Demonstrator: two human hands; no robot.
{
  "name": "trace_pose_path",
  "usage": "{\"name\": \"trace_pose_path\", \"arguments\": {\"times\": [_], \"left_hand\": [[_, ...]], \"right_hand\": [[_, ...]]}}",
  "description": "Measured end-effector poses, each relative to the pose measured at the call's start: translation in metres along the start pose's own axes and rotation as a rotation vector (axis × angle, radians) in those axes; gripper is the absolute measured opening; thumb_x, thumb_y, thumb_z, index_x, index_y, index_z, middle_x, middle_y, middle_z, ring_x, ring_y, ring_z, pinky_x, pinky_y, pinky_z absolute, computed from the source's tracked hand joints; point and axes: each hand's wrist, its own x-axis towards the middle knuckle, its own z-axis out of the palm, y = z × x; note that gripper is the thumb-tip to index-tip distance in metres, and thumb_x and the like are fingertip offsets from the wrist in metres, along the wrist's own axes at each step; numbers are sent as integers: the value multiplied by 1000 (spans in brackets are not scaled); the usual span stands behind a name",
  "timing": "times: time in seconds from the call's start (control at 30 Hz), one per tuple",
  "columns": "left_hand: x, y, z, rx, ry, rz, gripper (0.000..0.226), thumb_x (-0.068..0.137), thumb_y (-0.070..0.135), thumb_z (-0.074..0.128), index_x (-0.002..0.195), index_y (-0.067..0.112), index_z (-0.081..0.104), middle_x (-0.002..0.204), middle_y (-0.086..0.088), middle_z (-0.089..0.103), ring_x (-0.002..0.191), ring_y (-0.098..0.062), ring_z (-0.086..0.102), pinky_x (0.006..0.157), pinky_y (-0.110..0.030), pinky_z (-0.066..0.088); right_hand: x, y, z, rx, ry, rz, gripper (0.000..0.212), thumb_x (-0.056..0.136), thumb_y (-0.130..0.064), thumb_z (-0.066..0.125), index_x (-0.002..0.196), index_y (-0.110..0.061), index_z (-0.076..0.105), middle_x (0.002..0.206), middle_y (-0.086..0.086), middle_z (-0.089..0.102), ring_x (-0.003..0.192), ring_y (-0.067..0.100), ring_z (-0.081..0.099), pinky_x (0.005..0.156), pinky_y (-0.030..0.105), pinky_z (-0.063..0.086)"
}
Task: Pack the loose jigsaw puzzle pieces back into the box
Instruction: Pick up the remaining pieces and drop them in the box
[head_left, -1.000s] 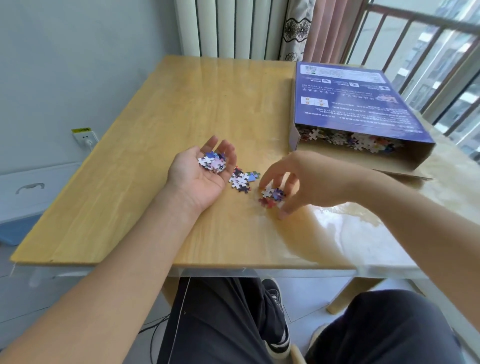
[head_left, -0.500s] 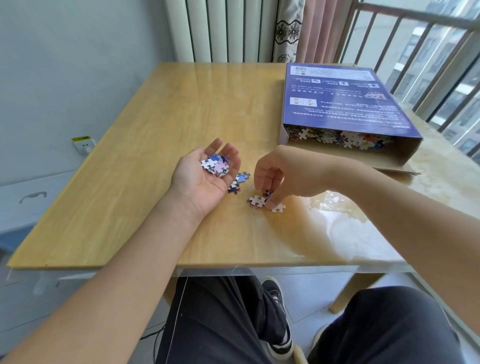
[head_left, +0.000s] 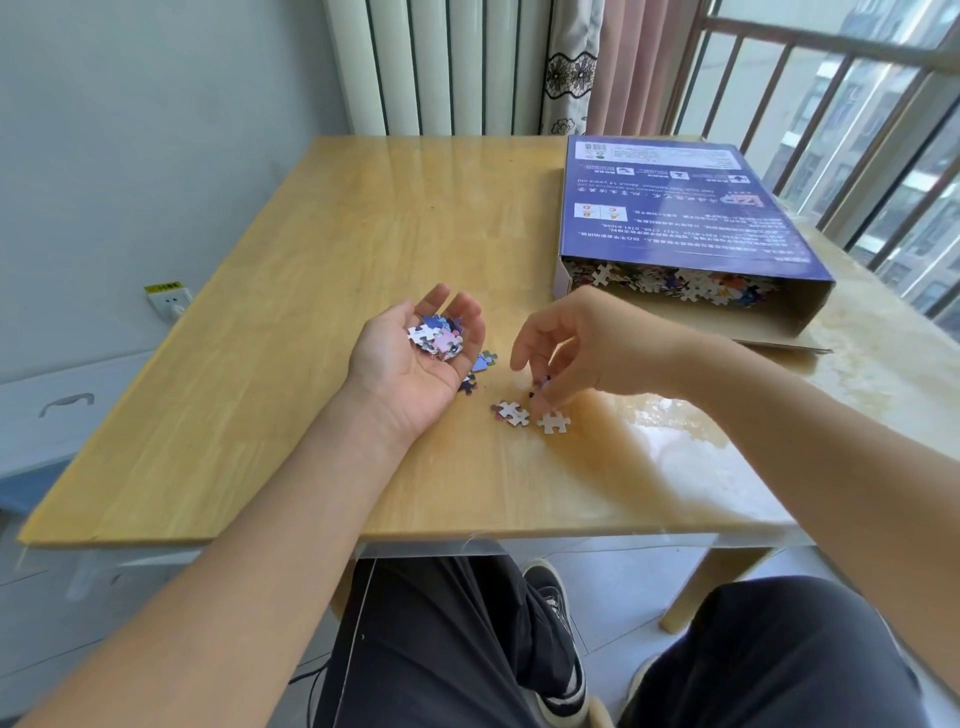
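Observation:
My left hand (head_left: 410, 358) lies palm up on the wooden table (head_left: 291, 322), cupping a small heap of puzzle pieces (head_left: 436, 335). A few more pieces (head_left: 480, 366) lie just beyond its fingertips. My right hand (head_left: 576, 348) hovers right of it, thumb and fingers pinching a dark piece (head_left: 540, 383) just above the table. Two white pieces (head_left: 530, 415) lie below that hand. The blue puzzle box (head_left: 670, 208) lies flat at the back right, its near end open, with many pieces (head_left: 670, 280) inside.
The table's near edge (head_left: 467, 535) runs just above my knees. A wall with a socket (head_left: 169, 301) is on the left, a radiator (head_left: 441, 67) and curtain behind, and a window railing (head_left: 857, 130) to the right of the box.
My right hand has lifted slightly from the table with a piece pinched, uncovering the two white pieces. My left hand has stayed cupped in place. The view has shifted a little.

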Motion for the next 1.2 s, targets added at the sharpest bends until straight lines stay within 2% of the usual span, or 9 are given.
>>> {"name": "trace_pose_path", "arguments": {"times": [0.17,0.2,0.3,0.37,0.43,0.7,0.87,1.1,1.2], "left_hand": [[-3,-9,9,62,18,-38,38,106,27,33,107,3,62,92,-19,66,81,-28,65,82,-37,56],[-3,-12,12,60,29,-46,37,106,26,33,107,2,62,91,-19,66,81,-28,65,84,-39,56],[-4,-12,12,-29,72,-64,37,106,22,31,106,0,60,92,-22,64,81,-30,64,83,-39,57],[-5,-7,7,-58,86,-45,35,106,18,31,102,-1,60,92,-21,62,82,-30,62,83,-38,57],[-6,-4,0,-62,85,-23,33,105,15,32,99,-2,60,92,-21,62,83,-30,63,84,-38,56],[-10,-12,1,-44,80,-37,38,107,21,31,99,-2,61,88,-21,64,78,-30,66,81,-38,57],[-11,-15,4,-37,68,-40,40,107,22,30,98,-1,62,89,-20,64,76,-29,66,80,-37,57],[-13,-12,1,-16,60,-37,39,107,22,30,101,0,61,92,-20,63,79,-29,66,83,-37,56],[-14,-10,-1,-2,60,-31,38,107,23,31,101,0,61,93,-20,63,79,-29,65,82,-37,56]], "right_hand": [[15,-26,-9,563,184,0,37,70,4,84,103,0,66,79,7,66,73,18,69,74,30,61],[20,-32,-8,490,221,-14,39,70,-1,85,105,0,67,83,6,67,73,18,70,73,30,62],[17,-42,-8,-106,343,-80,36,70,-21,91,100,-9,73,89,1,72,74,18,74,64,31,61],[2,-38,-11,-344,182,-24,35,68,-30,91,94,-14,75,83,-3,73,67,13,72,66,31,61],[-12,-30,-4,-500,-18,54,39,65,-39,91,95,-19,75,85,-5,73,74,11,70,71,28,57],[-16,-7,11,-409,13,74,30,67,-35,91,88,-20,76,83,-4,73,77,14,68,70,29,54],[-13,-7,12,-436,-15,60,25,72,-31,89,89,-17,76,82,-3,73,76,14,66,62,21,48],[-16,-5,13,-337,3,-27,20,74,-16,88,77,-22,68,75,-6,73,70,12,69,66,26,54],[-9,-15,4,-305,75,-38,25,72,-22,90,87,-20,70,76,-8,72,66,9,68,66,27,55]]}}
